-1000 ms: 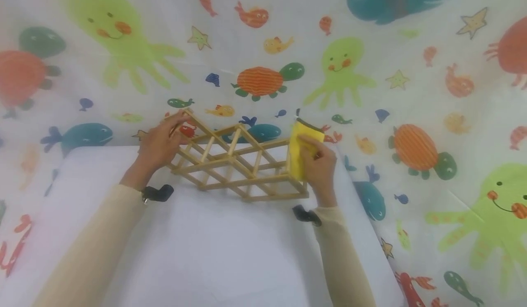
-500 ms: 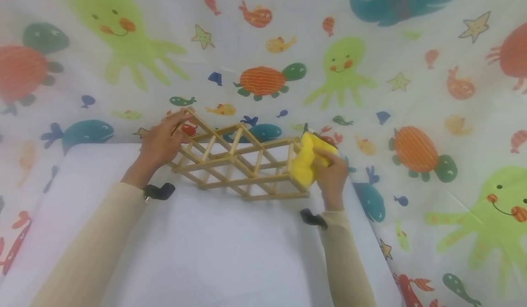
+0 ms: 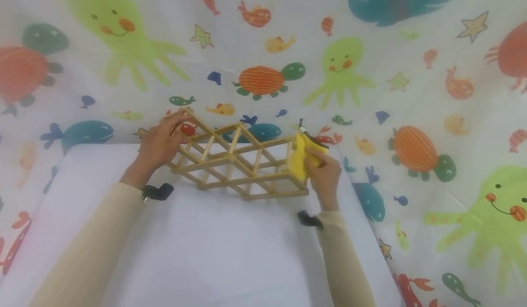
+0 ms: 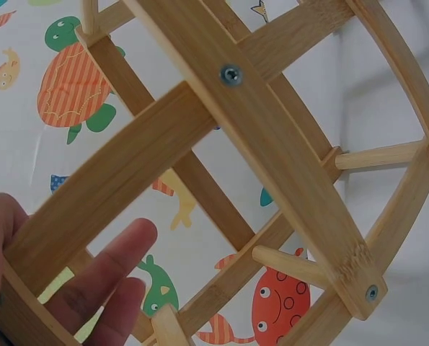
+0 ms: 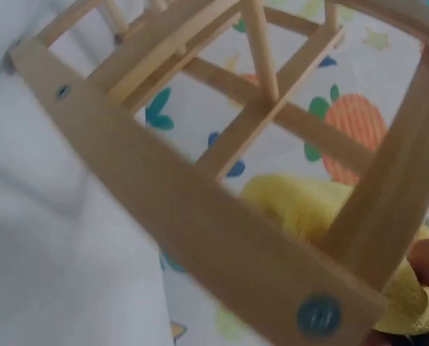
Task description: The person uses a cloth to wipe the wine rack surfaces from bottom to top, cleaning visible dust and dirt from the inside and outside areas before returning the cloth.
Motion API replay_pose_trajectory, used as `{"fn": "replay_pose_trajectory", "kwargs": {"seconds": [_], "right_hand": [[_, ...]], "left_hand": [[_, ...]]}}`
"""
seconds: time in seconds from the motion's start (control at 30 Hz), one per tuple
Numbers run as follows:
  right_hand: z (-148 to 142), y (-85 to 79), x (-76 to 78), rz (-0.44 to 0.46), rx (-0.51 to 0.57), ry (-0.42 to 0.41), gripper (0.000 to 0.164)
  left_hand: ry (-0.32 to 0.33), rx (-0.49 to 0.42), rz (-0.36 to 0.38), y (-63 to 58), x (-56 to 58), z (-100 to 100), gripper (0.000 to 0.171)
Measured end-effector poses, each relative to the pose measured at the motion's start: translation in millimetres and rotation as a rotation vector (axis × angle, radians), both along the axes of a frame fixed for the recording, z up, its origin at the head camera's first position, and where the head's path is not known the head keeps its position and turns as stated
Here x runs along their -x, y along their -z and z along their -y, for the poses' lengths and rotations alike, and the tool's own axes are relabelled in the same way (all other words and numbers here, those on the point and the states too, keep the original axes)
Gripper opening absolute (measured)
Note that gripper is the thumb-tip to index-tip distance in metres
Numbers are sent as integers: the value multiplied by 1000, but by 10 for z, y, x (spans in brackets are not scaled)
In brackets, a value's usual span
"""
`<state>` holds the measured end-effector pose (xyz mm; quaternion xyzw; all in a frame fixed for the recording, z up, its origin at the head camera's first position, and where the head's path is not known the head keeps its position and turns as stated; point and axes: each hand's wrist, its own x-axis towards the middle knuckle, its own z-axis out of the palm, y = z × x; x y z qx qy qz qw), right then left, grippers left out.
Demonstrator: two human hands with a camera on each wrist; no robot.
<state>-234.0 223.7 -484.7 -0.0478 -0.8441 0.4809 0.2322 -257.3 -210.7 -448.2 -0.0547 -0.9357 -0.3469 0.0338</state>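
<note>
"How many things are there?"

"One wooden rack (image 3: 232, 158), one yellow cloth (image 3: 299, 158), one white table (image 3: 214, 252). There is one left hand (image 3: 158, 142) and one right hand (image 3: 325, 172), so two hands. And one big sheet (image 3: 247, 37) at the back, with sea animals on it."

"Any screws?"

"I count two screws (image 4: 231, 76) on the front bar by the left hand."

"Where is the rack?"

"Between the hands, over the far part of the table. I can't tell if it touches the table."

"What does the left hand do?"

"It grips the top corner of the rack's left end. Two of its fingertips (image 4: 138, 234) show in a gap between the bars."

"And the right hand?"

"It pinches the cloth, with the cloth up against the rack's right end. You can see yellow on both sides of one bar."

"Which way does the rack point?"

"Its long way goes sideways, from one hand to the other. The left end sits up high and the right end dips a bit lower. The bars cross in zigzags."
</note>
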Motion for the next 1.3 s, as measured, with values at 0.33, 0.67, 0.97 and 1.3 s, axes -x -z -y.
{"fn": "replay_pose_trajectory", "kwargs": {"seconds": [0.33, 0.67, 0.97, 1.3], "right_hand": [[-344, 192, -89, -73, 224, 285, 29], [-714, 362, -144, 100, 512, 351, 32], [-691, 754, -174, 103, 644, 130, 39], [-302, 1062, -141, 243, 825, -143, 34]], "left_hand": [[5, 14, -31, 46, 39, -60, 57], [-2, 11, -27, -2, -20, -44, 53], [-15, 19, -13, 15, -25, -73, 54], [-33, 18, -24, -6, -66, -74, 52]]}}
